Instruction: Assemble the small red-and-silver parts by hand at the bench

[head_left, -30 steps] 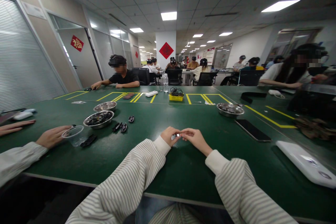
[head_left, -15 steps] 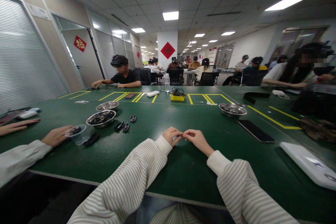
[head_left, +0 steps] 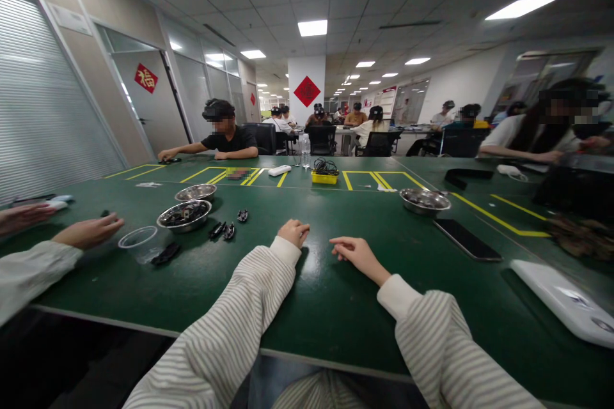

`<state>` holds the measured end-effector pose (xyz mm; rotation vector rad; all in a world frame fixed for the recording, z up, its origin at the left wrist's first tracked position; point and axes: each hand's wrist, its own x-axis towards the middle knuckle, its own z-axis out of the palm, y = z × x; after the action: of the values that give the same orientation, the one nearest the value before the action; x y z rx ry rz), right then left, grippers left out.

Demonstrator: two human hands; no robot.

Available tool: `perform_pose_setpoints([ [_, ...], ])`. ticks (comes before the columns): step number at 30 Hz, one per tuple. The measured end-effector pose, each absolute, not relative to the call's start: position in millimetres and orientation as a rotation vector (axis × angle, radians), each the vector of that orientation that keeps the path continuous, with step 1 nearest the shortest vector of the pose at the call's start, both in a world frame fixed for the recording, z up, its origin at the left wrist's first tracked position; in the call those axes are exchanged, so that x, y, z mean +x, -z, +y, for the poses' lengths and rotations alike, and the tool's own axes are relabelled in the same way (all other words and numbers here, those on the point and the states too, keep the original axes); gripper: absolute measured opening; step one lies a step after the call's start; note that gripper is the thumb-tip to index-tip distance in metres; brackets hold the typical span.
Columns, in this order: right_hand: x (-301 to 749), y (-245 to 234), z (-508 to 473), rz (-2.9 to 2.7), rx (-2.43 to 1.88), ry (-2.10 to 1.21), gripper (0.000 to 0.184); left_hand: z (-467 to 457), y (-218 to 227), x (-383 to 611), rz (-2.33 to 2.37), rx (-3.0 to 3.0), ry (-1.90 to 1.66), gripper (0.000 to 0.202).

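Observation:
My left hand (head_left: 293, 232) is curled into a loose fist just above the green table (head_left: 336, 294), a little ahead and to the left of my right hand. My right hand (head_left: 352, 250) rests on the table with fingers and thumb drawn together. A clear gap lies between the two hands. I cannot see whether either hand holds anything. Small black clips (head_left: 221, 231) lie on the table to the left of my left hand, beside a steel bowl (head_left: 185, 215) filled with more black pieces.
A co-worker's hand (head_left: 89, 231) hovers at the left beside a clear plastic cup (head_left: 139, 244). Another steel bowl (head_left: 425, 200), a black phone (head_left: 467, 239) and a white device (head_left: 561, 300) lie to the right. A yellow box (head_left: 324, 177) and a bottle (head_left: 305, 151) stand farther back, where other people sit.
My hands, which were pinched together on a tiny item, have parted; the left hand moved forward and left. The co-worker's hand let go of the plastic cup and lifted away.

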<state>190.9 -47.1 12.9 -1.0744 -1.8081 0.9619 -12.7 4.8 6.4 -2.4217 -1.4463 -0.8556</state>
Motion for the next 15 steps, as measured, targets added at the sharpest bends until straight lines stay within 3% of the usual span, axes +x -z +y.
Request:
perform_pose_setpoints([
  [8,190.6,-12.5,-48.9,-1.854,-1.101,-1.005,0.028,27.8,-22.8,-82.1,-2.277,-1.981,0.348,0.023],
  [15,190.1,-13.4,-49.7,-1.875,-1.119,-1.001,0.028,27.4,-23.4,-89.2,-2.360,-1.925,0.281,0.024],
])
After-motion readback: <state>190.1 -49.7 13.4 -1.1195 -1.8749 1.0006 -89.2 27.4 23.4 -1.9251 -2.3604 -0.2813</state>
